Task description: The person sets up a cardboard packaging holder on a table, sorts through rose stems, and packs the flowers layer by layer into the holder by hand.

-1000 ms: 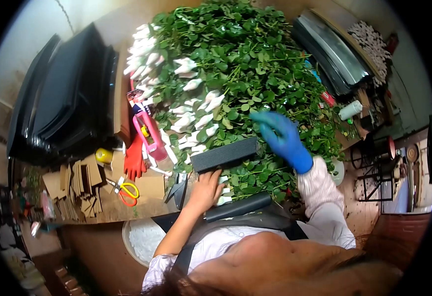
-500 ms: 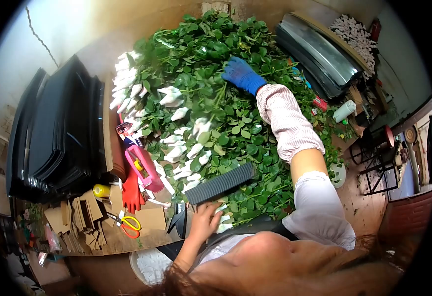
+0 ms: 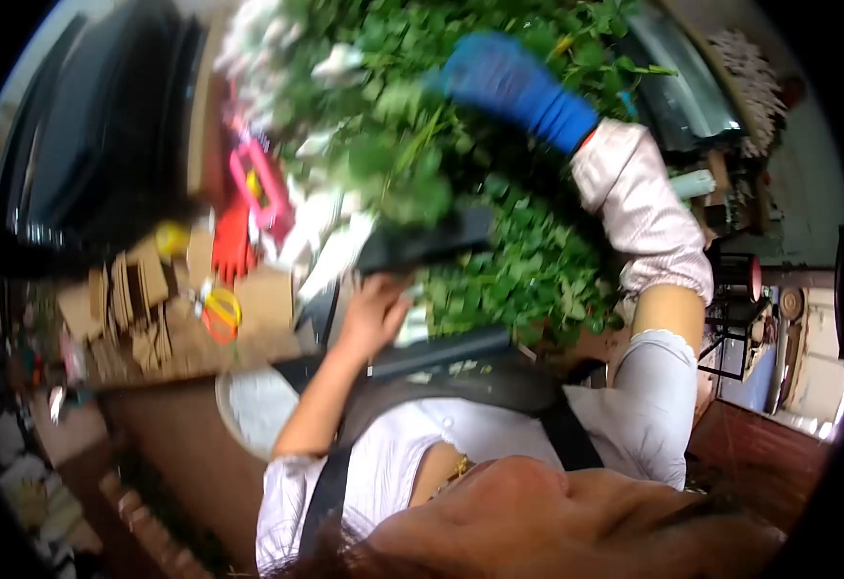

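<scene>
My left hand (image 3: 376, 314) is bare and rests at the near edge of a dark ridged block (image 3: 424, 241). Its fingers look slightly bent and apart, with no grip visible. Over the pile of green leafy stems (image 3: 547, 256), my right hand (image 3: 499, 82), in a blue knitted glove, is closed around leafy flower stems (image 3: 417, 145), whose leaves hang blurred toward the block. White-wrapped flower heads (image 3: 340, 63) line the pile's left side, smeared by motion. More white heads lie beside the block, partly hidden.
Stacked black sheets (image 3: 104, 125) stand at the left. A pink tape dispenser (image 3: 260, 183), red glove (image 3: 235, 241), scissors (image 3: 219, 314) and cardboard pieces (image 3: 133, 299) lie on the table. Clear sheets (image 3: 687, 82) lean at upper right; a black-framed stool (image 3: 731, 299) stands beyond.
The view has tilted, shifting the table upward and showing more of my torso. My right hand has drawn leafy stems up from the pile. My left hand stays by the dark block.
</scene>
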`<action>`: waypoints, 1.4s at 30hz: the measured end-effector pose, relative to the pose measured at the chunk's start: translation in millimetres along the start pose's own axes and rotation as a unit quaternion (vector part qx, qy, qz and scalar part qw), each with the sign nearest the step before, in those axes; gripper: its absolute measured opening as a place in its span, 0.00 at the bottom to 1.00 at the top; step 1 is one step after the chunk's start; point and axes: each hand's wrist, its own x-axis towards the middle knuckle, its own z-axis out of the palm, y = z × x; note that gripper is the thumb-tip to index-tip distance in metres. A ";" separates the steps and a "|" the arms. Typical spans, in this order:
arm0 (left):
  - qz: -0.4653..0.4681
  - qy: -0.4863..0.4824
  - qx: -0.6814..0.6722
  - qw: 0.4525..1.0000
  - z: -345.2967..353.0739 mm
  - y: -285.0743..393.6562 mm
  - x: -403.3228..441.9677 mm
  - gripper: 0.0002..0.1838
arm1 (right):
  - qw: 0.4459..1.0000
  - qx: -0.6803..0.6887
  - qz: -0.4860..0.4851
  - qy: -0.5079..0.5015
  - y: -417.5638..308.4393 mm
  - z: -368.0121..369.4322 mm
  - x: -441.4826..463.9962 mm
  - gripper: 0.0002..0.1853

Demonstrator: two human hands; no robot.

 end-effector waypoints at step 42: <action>-0.117 0.128 -0.200 0.964 27.1 -19.7 -6.5 0.24 | 0.858 0.093 0.349 -0.366 -219.0 -6.6 -177.2 0.21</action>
